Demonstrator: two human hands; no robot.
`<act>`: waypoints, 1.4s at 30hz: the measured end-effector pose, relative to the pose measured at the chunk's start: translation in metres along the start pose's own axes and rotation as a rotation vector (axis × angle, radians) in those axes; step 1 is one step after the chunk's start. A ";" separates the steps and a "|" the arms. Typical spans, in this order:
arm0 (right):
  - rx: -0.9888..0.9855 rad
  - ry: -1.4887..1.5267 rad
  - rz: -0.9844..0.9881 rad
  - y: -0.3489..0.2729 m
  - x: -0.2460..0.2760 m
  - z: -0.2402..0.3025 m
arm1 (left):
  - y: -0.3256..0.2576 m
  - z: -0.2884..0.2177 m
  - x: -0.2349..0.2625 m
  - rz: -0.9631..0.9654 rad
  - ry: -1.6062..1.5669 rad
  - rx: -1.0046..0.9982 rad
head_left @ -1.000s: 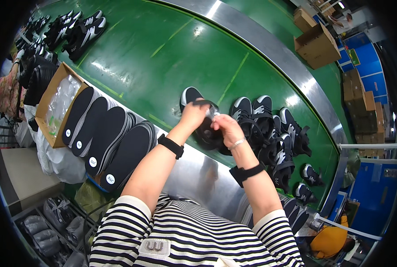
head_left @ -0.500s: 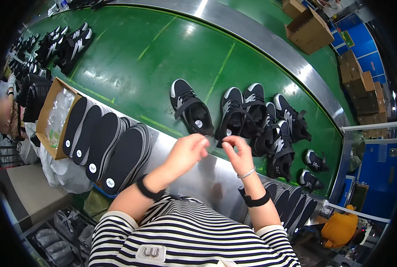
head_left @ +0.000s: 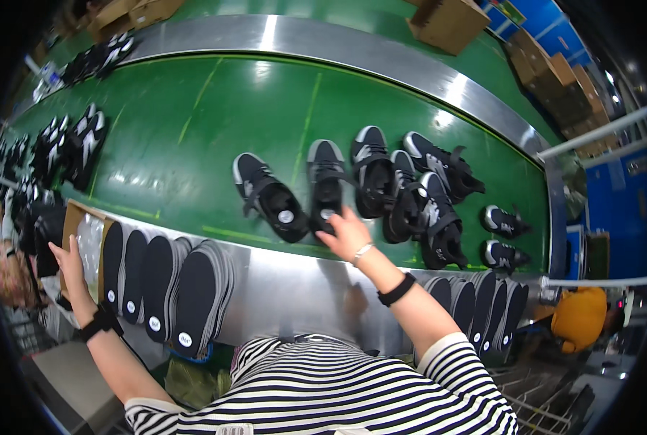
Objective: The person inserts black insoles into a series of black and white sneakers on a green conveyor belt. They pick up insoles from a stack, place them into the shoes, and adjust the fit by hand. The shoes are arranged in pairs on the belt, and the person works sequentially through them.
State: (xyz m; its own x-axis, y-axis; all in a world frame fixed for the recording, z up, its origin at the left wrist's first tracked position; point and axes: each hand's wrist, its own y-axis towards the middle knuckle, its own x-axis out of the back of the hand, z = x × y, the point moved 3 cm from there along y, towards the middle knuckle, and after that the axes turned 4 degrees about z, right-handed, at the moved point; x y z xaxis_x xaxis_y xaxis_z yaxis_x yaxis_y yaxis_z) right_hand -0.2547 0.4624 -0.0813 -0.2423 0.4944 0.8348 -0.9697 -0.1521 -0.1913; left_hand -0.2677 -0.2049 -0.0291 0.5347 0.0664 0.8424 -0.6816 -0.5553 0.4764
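- My right hand [head_left: 349, 235] is at the heel end of a shoe [head_left: 327, 167], fingers bent at its opening; from my view I cannot tell whether they grasp it or only touch it.
- That shoe stands on the green surface [head_left: 193, 167], near its close edge, toe pointing away from me, with a white round label [head_left: 327, 214] showing inside.
- My left hand [head_left: 70, 268] is off to the far left, fingers spread and grasping nothing that I can see.
- Nearest to it is a carton [head_left: 68, 221] with clear plastic [head_left: 90, 235] in it; I cannot make out whether the hand touches the carton.
- Just left of the shoe at my right hand I see a second shoe [head_left: 255, 177], tilted in its heading, toe away and to the left, a label inside it too.
- To the right I have a cluster of black, grey and white shoes [head_left: 439, 156], set close together, then two small shoes [head_left: 504, 221] apart from them.
- Along the metal ledge [head_left: 287, 290] on my side, black insoles [head_left: 197, 290] stand in stacks right of the carton; more stacks [head_left: 483, 304] stand at the right.
- Past those, I see a person in a yellow top [head_left: 581, 319].
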 end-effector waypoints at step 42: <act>-0.953 -0.646 0.164 -0.085 0.174 -0.259 | -0.380 -0.553 -0.005 0.976 -0.480 -1.109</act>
State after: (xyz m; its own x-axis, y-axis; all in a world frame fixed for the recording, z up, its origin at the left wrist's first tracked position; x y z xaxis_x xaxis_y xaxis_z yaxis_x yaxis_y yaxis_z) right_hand -0.2227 0.7826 -0.0537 -0.5715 -0.0415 0.8195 -0.6264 0.6673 -0.4030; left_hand -0.2879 0.4640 -0.0751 -0.3646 -0.3261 0.8722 -0.7478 0.6607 -0.0656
